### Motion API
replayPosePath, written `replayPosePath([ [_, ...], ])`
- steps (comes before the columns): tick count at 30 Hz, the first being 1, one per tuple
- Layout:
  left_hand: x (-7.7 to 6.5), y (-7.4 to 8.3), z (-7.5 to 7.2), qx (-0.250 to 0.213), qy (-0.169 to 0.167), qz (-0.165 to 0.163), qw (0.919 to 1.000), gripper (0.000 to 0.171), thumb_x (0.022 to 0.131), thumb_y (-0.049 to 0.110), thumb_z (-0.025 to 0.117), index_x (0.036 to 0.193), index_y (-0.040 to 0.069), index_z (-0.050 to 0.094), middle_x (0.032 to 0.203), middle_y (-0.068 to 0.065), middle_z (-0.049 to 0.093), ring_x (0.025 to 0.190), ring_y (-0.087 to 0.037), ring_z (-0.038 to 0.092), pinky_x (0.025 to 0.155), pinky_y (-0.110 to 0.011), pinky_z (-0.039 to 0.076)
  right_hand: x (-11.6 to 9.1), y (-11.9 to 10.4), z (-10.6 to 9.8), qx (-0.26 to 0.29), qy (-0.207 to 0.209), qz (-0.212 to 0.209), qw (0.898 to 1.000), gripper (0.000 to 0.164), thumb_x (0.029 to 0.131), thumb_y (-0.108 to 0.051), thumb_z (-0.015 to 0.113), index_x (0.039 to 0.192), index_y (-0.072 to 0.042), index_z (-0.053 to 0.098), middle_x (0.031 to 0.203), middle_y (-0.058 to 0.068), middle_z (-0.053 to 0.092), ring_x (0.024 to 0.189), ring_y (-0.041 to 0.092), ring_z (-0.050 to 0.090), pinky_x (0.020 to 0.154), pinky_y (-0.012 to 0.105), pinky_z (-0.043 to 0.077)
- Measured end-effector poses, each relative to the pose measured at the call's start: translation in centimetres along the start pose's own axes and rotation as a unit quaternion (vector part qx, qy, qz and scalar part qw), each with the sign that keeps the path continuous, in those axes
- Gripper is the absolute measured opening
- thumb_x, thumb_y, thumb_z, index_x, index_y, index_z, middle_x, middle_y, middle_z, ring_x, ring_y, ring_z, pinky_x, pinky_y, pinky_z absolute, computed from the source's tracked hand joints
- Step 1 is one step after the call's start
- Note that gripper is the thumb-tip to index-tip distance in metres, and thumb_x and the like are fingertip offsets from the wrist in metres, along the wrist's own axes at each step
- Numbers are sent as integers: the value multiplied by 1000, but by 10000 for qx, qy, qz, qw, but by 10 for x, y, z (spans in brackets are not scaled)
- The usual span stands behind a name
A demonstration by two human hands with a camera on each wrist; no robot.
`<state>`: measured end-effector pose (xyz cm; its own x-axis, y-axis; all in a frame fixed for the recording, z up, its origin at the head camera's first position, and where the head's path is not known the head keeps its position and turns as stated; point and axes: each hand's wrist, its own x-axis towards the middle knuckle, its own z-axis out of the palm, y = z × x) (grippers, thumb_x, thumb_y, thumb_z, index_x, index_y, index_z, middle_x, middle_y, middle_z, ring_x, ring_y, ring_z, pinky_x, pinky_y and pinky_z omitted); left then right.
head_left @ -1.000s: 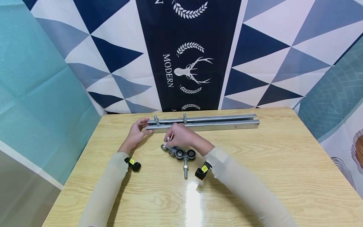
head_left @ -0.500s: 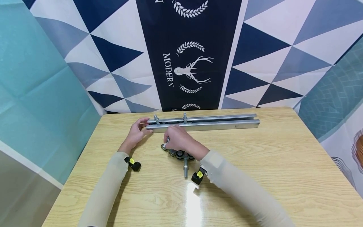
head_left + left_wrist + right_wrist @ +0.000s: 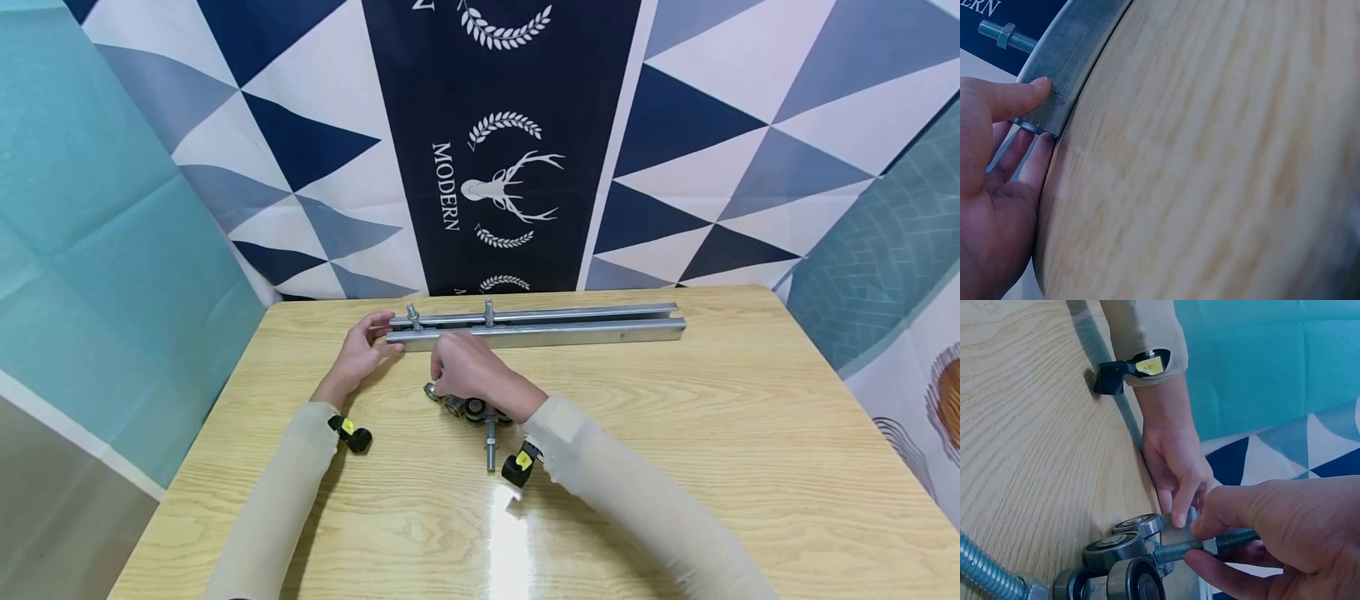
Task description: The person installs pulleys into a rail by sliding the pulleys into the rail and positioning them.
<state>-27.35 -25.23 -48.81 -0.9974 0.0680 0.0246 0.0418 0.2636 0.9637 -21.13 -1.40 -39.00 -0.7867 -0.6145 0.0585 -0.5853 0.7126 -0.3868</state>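
A silvery metal rail (image 3: 570,335), an open channel, lies along the back of the table. My left hand (image 3: 360,350) grips its left end, thumb on the front face (image 3: 1054,87) and fingers around the end. Two threaded bolts (image 3: 489,312) stand up from the rail's slot. In front of the rail, my right hand (image 3: 471,367) pinches the bolt (image 3: 1175,551) of a roller trolley (image 3: 1116,549) between thumb and fingers, near its nut. In the head view the hand hides most of it. Beside it a second roller trolley (image 3: 476,408) lies with its bolt (image 3: 491,446) pointing toward me.
The wooden table (image 3: 675,467) carries all of this. A patterned cloth (image 3: 517,167) hangs right behind the rail, and a teal sheet (image 3: 112,250) closes off the left side. Each wrist wears a small black camera (image 3: 360,439).
My right hand has turned over the trolley, its wrist shifting slightly left and toward me, and now covers the bolt that showed before. The left hand and rail have stayed put.
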Motion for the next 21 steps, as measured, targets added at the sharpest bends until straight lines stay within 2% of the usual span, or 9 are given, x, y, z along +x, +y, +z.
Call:
replayPosePath([
  [8,1,-1,-1,20,0,-32,10000,65,87,0,73,146,6,46,150,-18,47,136,-34,46,118,-49,37,2,-4,-6,172,-84,12,9998,14,75,-13,80,63,-19,77,69,-8,73,63,9,62,55,23,53],
  [17,2,-5,0,78,55,46,9999,65,85,0,73,145,6,47,148,-18,48,134,-34,48,117,-50,39,-2,-7,-19,379,-22,-16,9993,10,75,-10,79,68,-17,79,76,-7,74,71,10,62,62,24,55],
  [21,1,-4,0,50,47,14,10000,65,86,0,73,144,7,47,148,-17,48,135,-34,47,117,-50,39,-3,-5,-27,285,61,-55,9996,12,75,-11,79,66,-19,78,74,-9,73,67,10,61,61,25,51],
])
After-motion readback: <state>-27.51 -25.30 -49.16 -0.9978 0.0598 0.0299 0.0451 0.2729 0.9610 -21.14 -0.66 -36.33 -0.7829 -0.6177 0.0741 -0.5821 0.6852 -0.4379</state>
